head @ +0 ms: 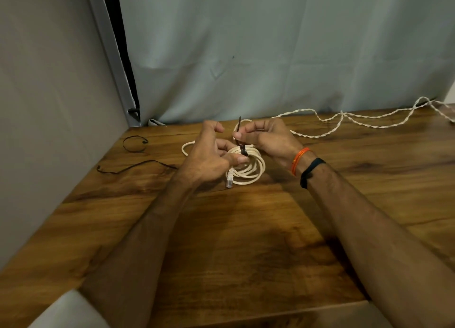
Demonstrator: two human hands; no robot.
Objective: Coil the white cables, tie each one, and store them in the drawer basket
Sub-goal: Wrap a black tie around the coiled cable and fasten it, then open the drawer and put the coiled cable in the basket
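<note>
My right hand [266, 140] pinches the free tail of a black tie [239, 130] between thumb and forefinger, the tail pointing up and away from me. The tie's loop wraps the coiled white cable [248, 166], which lies on the wooden table [246, 241] right between my hands. My left hand [209, 155] steadies that coil: thumb and a finger pinch the bundle just beside the tie, while the other fingers curl loosely above it. The cable's clear plug [229, 180] hangs out of the coil toward me (its other end is hidden behind my left hand). A second, twisted white cable [344, 120] trails loose across the far right of the table, well apart. Two more black ties [135, 144] lie to the left, near the grey wall [49, 106].
</note>
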